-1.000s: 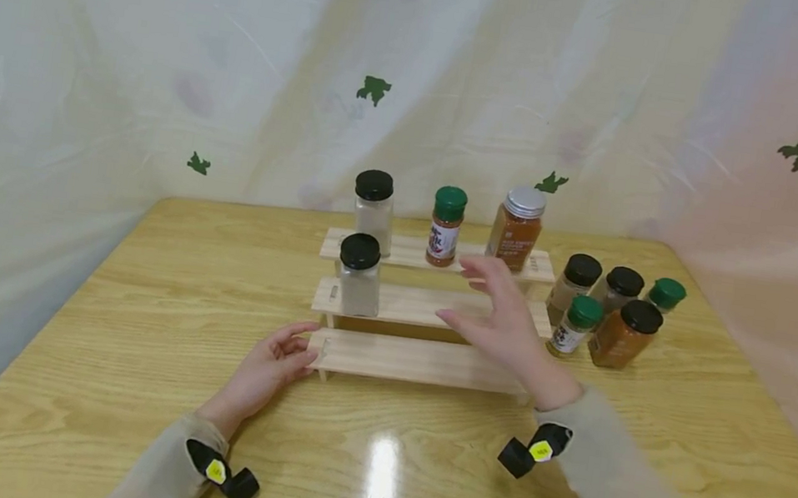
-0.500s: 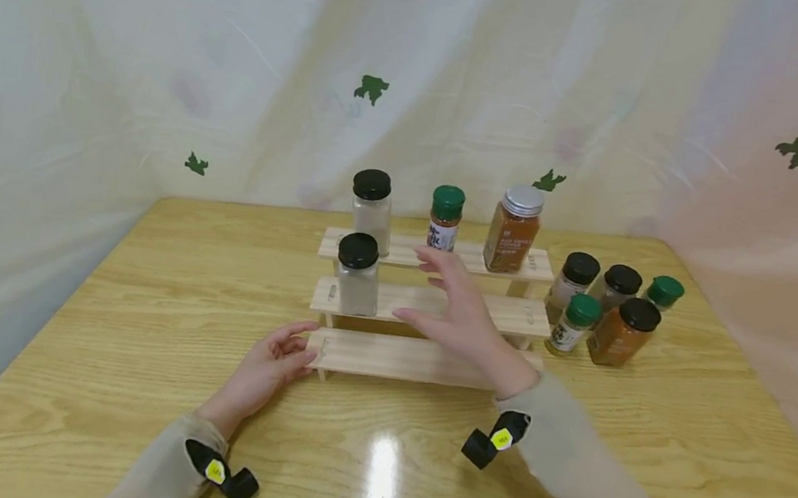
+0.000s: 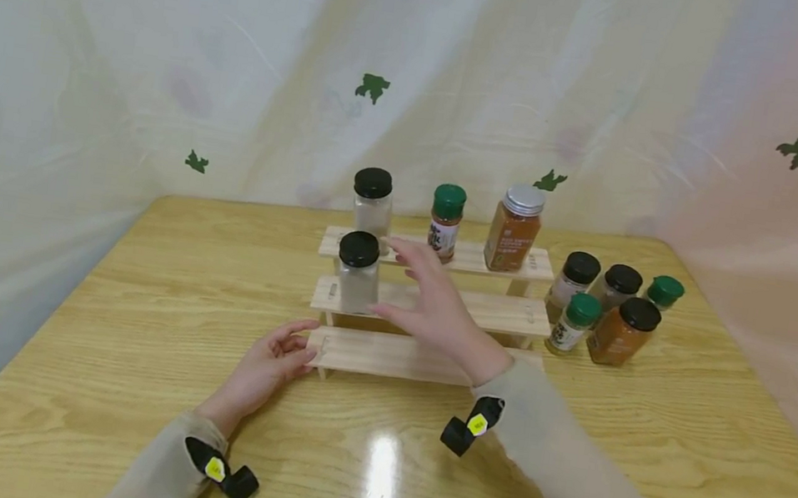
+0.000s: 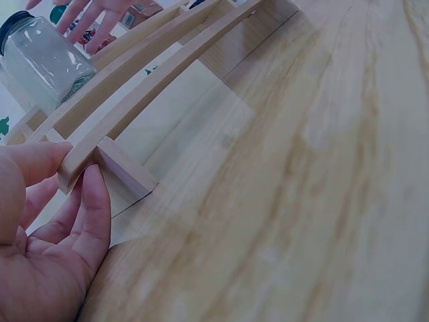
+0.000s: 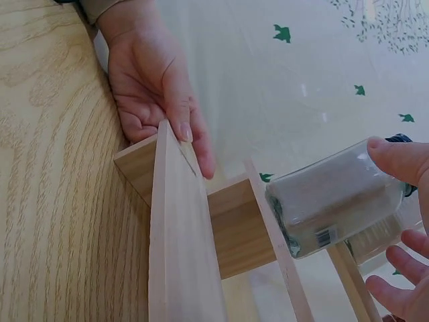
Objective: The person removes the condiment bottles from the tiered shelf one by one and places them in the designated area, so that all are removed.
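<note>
Right now the right hand reaches over the middle step of a three-step wooden rack, its fingers spread wide around, and its thumb touching, a clear jar with a black lid that stands upright at the left end of that step; the fingers have not closed round it. The left hand lies relaxed on the wooden table, its fingertips resting against the left end of the lowest step. On the top step stand three more jars: one with a black lid directly behind the first, a small one with a green lid in the middle, and an orange one with a silver lid to the right. Just beside the rack's right end, a cluster of five jars stands on the table. A pale curtain with green leaves hangs behind.
</note>
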A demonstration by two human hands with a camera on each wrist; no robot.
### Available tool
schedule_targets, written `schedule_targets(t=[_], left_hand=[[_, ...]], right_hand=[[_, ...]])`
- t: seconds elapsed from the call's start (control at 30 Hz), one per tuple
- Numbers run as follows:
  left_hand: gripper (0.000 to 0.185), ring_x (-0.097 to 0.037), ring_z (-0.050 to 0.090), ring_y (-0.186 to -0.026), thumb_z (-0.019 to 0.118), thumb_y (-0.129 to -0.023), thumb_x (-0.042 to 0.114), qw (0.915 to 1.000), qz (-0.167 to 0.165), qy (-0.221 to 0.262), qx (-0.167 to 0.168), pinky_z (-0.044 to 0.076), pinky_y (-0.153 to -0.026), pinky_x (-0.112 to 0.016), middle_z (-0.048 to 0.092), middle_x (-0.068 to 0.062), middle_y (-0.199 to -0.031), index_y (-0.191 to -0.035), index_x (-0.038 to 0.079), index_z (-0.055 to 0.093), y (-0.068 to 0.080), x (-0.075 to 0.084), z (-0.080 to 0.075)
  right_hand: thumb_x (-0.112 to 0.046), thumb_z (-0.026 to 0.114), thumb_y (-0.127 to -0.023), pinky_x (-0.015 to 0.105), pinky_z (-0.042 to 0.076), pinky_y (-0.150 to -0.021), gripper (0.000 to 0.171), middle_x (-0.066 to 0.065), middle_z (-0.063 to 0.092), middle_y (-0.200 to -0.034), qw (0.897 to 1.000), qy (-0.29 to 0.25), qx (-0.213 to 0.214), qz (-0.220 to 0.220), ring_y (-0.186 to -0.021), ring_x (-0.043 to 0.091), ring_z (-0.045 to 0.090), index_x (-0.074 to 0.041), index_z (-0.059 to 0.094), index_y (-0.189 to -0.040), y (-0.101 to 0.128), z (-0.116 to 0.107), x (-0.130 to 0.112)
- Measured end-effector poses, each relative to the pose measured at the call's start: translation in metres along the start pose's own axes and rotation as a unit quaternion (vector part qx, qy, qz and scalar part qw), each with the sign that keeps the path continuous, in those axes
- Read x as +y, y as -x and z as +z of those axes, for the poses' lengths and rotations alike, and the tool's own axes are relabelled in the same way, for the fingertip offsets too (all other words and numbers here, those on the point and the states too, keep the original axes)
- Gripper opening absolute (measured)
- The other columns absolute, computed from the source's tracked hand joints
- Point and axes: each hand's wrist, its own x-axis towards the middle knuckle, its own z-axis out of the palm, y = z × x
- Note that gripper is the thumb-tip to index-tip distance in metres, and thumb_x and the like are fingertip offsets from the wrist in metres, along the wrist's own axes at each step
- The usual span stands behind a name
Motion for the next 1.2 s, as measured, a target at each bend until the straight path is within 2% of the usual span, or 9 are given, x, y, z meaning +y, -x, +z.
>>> schedule_targets(t=[0.33, 0.5, 0.67, 0.8, 1.0, 1.2], left_hand=[[0.050, -0.003, 0.058, -0.086, 0.053, -0.093, -0.003, 1.0000, -0.002, 0.002, 0.001, 0.053, -0.077, -0.017, 0.058, 0.004, -0.095, -0.140, -0.005, 0.036, 0.001, 0.000, 0.000], [0.050, -0.003, 0.059, -0.085, 0.053, -0.093, -0.003, 1.0000, 0.000, 0.003, 0.001, 0.053, -0.076, -0.017, 0.058, 0.004, -0.095, -0.140, -0.005, 0.036, 0.000, 0.001, 0.001], [0.051, -0.003, 0.058, -0.086, 0.053, -0.093, -0.003, 1.0000, 0.002, 0.003, -0.004, 0.052, -0.077, -0.017, 0.057, 0.005, -0.095, -0.141, -0.006, 0.035, 0.001, 0.002, 0.000], [0.051, -0.003, 0.058, -0.086, 0.053, -0.093, -0.003, 1.0000, 0.001, 0.002, -0.005, 0.052, -0.077, -0.016, 0.057, 0.004, -0.095, -0.140, -0.006, 0.035, 0.001, 0.002, 0.000], [0.050, -0.003, 0.058, -0.086, 0.054, -0.093, -0.002, 1.0000, 0.000, -0.002, -0.002, 0.053, -0.077, -0.017, 0.058, 0.003, -0.096, -0.139, -0.005, 0.036, 0.001, 0.001, 0.001], [0.051, -0.003, 0.058, -0.086, 0.054, -0.092, -0.002, 1.0000, 0.000, 0.002, -0.004, 0.053, -0.077, -0.017, 0.058, 0.004, -0.095, -0.140, -0.006, 0.035, 0.001, 0.002, 0.000]], right_hand=[[-0.021, 0.077, -0.080, 0.041, 0.044, -0.102, 0.075, 0.012, 0.042, -0.135, 0.998, 0.053, -0.031, 0.001, -0.122, 0.027, 0.045, -0.016, 0.035, -0.142, -0.005, 0.011, 0.004], [-0.019, 0.077, -0.079, 0.045, 0.044, -0.101, 0.078, 0.014, 0.042, -0.135, 0.999, 0.042, -0.030, 0.001, -0.122, 0.030, 0.045, -0.015, 0.031, -0.143, -0.005, 0.016, 0.006], [-0.015, 0.076, -0.079, 0.042, 0.045, -0.101, 0.080, 0.015, 0.042, -0.136, 0.999, 0.021, -0.023, 0.015, -0.124, 0.028, 0.045, -0.015, 0.028, -0.143, -0.006, 0.022, 0.008], [-0.010, 0.075, -0.080, 0.040, 0.047, -0.099, 0.077, 0.016, 0.041, -0.137, 1.000, -0.013, -0.009, 0.023, -0.124, 0.029, 0.045, -0.014, 0.028, -0.142, -0.006, 0.027, 0.008], [-0.009, 0.071, -0.084, 0.042, 0.044, -0.102, 0.072, 0.013, 0.040, -0.139, 0.999, -0.012, 0.016, 0.028, -0.126, 0.029, 0.045, -0.016, 0.027, -0.140, -0.005, 0.034, 0.010], [-0.006, 0.069, -0.085, 0.038, 0.048, -0.098, 0.070, 0.014, 0.039, -0.140, 0.999, -0.031, 0.026, 0.029, -0.123, 0.030, 0.048, -0.016, 0.027, -0.140, -0.005, 0.039, 0.010]])
